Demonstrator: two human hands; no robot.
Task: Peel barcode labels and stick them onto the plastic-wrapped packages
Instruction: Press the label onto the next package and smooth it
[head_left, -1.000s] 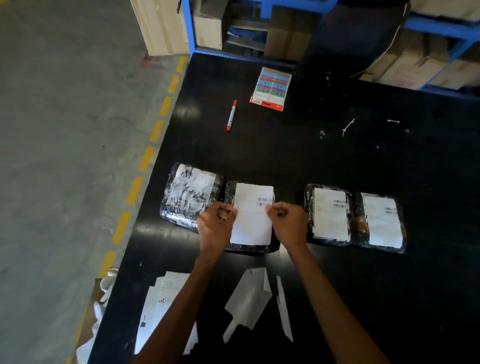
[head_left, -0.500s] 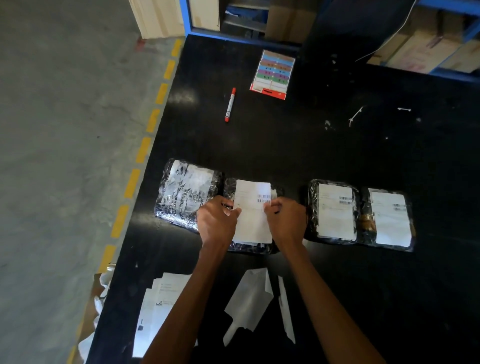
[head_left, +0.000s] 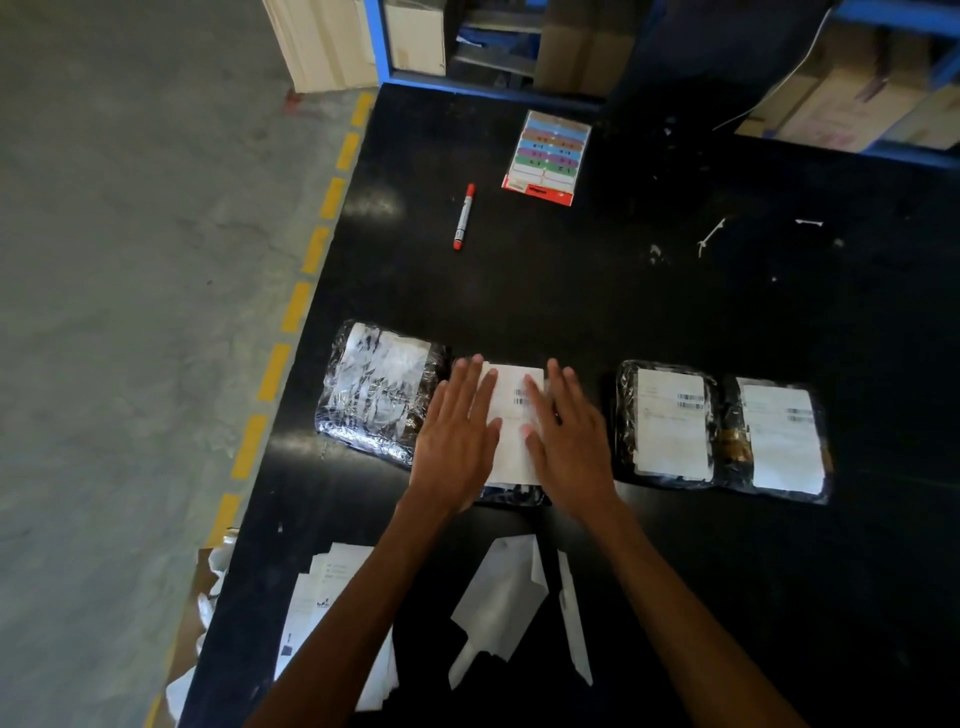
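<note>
Since the frame half a second back, both hands have gone from pinching the label's edges to lying flat. The white barcode label lies on the second package from the left of the black worktop. Our left hand and right hand, fingers straight, press its two sides and grip nothing.

Only one cam here, strapped to my head, aimed forward and steeply down at the glossy black worktop. It sits close: left edge with grey concrete floor beside it, far edge meeting blue metal shelving up top.
</note>
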